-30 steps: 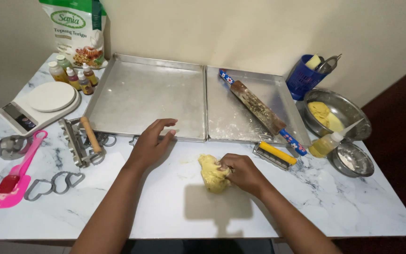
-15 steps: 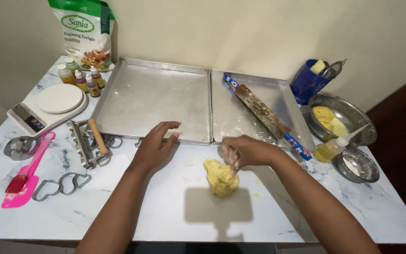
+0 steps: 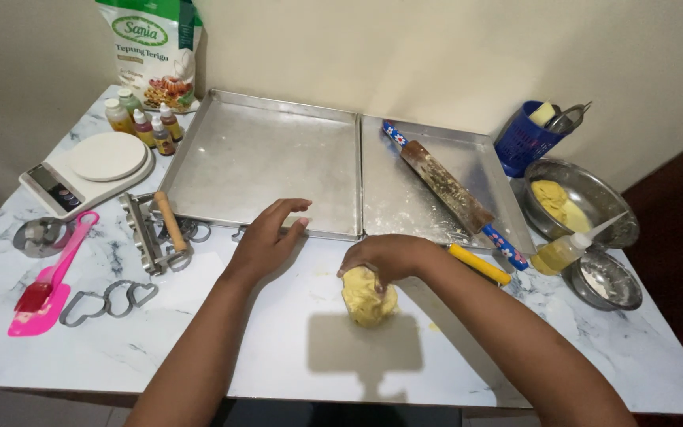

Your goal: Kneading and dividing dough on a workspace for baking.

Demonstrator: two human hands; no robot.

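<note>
Yellow dough, a soft lumpy mound, sits on the marble-patterned table just in front of two dull metal trays, its top hidden under the right hand, which cups down over it with fingers curled onto the lump. Left hand lies flat and open, palm down, holding nothing, fingertips touching the left tray's front rim. On the right tray lies a floury wooden rolling pin with blue flowered handles; both forearms are cut off at the bottom edge.
</note>
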